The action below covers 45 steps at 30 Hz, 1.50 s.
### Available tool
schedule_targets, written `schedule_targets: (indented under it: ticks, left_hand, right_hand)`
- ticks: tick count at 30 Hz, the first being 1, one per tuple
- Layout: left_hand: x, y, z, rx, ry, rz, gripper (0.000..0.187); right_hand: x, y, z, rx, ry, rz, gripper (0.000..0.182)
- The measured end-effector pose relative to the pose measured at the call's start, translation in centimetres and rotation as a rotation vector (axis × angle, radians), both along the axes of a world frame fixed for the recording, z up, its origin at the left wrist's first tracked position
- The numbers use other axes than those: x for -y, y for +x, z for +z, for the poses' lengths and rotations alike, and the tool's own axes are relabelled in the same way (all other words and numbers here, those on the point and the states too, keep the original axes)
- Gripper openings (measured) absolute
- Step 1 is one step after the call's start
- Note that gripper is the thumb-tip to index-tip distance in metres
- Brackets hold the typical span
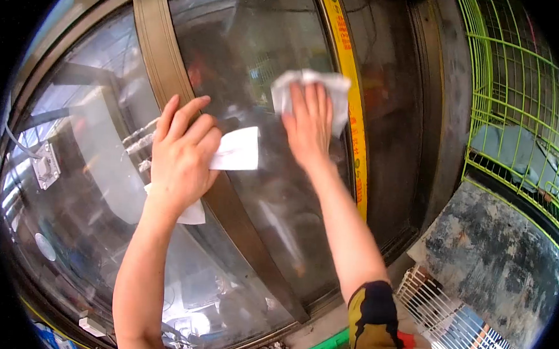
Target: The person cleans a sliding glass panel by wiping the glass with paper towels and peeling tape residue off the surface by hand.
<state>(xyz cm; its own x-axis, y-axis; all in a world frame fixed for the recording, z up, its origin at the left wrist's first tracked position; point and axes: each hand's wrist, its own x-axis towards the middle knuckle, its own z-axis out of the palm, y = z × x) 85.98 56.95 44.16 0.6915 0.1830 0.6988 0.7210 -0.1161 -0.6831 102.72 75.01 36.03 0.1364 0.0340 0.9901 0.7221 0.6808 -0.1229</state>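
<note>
Pressing flat against the glass pane [254, 192], our right hand [308, 127] has its fingers stretched out over a crumpled white cloth [338, 93], pinning it to the glass rather than gripping it; the cloth shows above and to the right of the fingertips. Our left hand [182, 154] is curled around a folded white paper [237, 149], one end jutting right from between thumb and fingers, another corner showing below the wrist. That hand lies over the bronze door frame [157, 41] that runs diagonally between two panes. Just right of the cloth we see a yellow strip [352, 109] with red lettering running down the edge of the glass. Beyond it stands a dark metal post [441, 119], then a green wire cage [514, 91]. Below the cage sits a worn grey slab [494, 259], with a white wire rack [448, 319] near our patterned sleeve [376, 322].
</note>
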Motion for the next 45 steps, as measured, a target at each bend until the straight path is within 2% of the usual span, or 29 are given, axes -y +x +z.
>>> schedule_targets:
  ticks: [4,6,8,9,10,13,16,18,19,20,21,22,23,26,28,29,30,32,35,36,38,40,42,43,45]
  left_hand:
    - [-0.1,-0.1,0.0,0.006,-0.012,0.005,0.019]
    - [0.0,-0.4,0.1,-0.010,-0.043,0.048,0.019]
    - [0.0,-0.4,0.0,-0.002,-0.047,0.032,0.020]
    - [0.0,-0.4,0.1,0.003,-0.045,0.018,0.020]
    - [-0.1,-0.4,0.1,0.007,-0.042,0.002,0.021]
    - [-0.3,-0.7,0.0,0.001,-0.038,-0.034,0.024]
    - [0.1,-0.7,0.2,-0.009,-0.066,-0.024,0.023]
    - [-0.1,-1.0,0.2,-0.018,-0.074,-0.018,0.023]
    - [-0.2,-1.1,0.1,-0.018,-0.077,-0.022,0.023]
    - [-0.2,-1.2,0.1,-0.022,-0.073,-0.021,0.022]
    - [-0.3,-1.2,0.1,-0.023,-0.064,-0.024,0.022]
    - [-0.3,-1.2,0.1,-0.026,-0.059,-0.027,0.022]
    - [-0.3,-1.2,0.1,-0.029,-0.053,-0.016,0.021]
    - [-0.2,-1.1,0.1,-0.009,-0.067,-0.040,0.022]
    - [-0.2,-1.1,0.1,-0.010,-0.060,-0.031,0.021]
    - [-0.2,-1.1,0.0,-0.009,-0.064,-0.021,0.021]
    - [-0.2,-1.1,0.1,-0.012,-0.066,-0.012,0.021]
    - [-0.3,-1.2,0.2,-0.011,-0.057,-0.027,0.020]
    - [-0.3,-1.2,0.2,-0.020,-0.059,-0.033,0.020]
    - [-0.2,-1.2,0.1,-0.018,-0.058,-0.028,0.021]
    - [-0.3,-1.4,0.1,-0.020,-0.060,-0.032,0.021]
    - [-0.3,-1.5,0.1,-0.020,-0.059,-0.028,0.021]
    - [-0.3,-1.4,0.1,-0.022,-0.054,-0.016,0.022]
    - [-0.4,-1.4,0.1,-0.019,-0.053,-0.025,0.022]
    - [-0.3,-1.4,0.2,-0.024,-0.048,-0.022,0.022]
  right_hand:
    - [-2.3,0.6,11.2,0.001,0.218,0.008,0.052]
    - [-2.3,0.2,13.7,-0.028,0.222,-0.012,0.052]
    - [-2.0,-0.8,13.8,-0.042,0.217,-0.040,0.053]
    - [-1.2,-1.7,12.7,0.042,0.207,-0.036,0.053]
    - [0.8,-2.4,11.2,0.149,0.171,0.082,0.054]
    - [2.4,-5.0,7.3,0.378,0.264,0.218,0.051]
    - [2.8,-3.7,8.8,0.511,0.280,0.295,0.048]
    - [1.6,-3.0,12.1,0.376,0.392,0.111,0.043]
    - [0.4,-1.9,14.3,0.301,0.421,0.119,0.040]
    - [-1.2,-0.8,16.5,0.218,0.352,0.074,0.042]
    - [-2.5,0.0,18.0,0.058,0.313,-0.119,0.045]
    - [-4.2,0.4,19.5,-0.092,0.250,-0.160,0.047]
    - [-4.1,0.7,20.4,-0.143,0.204,-0.099,0.050]
    - [-3.4,-3.1,21.9,-0.239,0.198,-0.182,0.054]
    - [-0.2,-6.1,20.5,-0.088,0.325,-0.056,0.051]
    - [1.2,-7.2,20.3,0.066,0.360,0.141,0.049]
    - [1.0,-9.5,20.4,0.059,0.574,0.175,0.045]
    - [2.7,-8.6,20.9,0.229,0.636,0.239,0.044]
    - [1.6,-5.6,21.8,0.373,0.674,0.156,0.041]
    - [1.1,-4.6,21.5,0.300,0.592,0.051,0.036]
    - [-1.5,-2.2,21.0,0.149,0.537,0.019,0.033]
    - [-3.6,-0.1,21.5,0.019,0.477,0.243,0.034]
    - [-3.6,0.3,22.0,-0.187,0.535,0.313,0.032]
    - [-3.2,0.2,23.2,-0.223,0.622,0.219,0.028]
    - [-2.0,-0.9,24.8,-0.130,0.603,0.073,0.028]
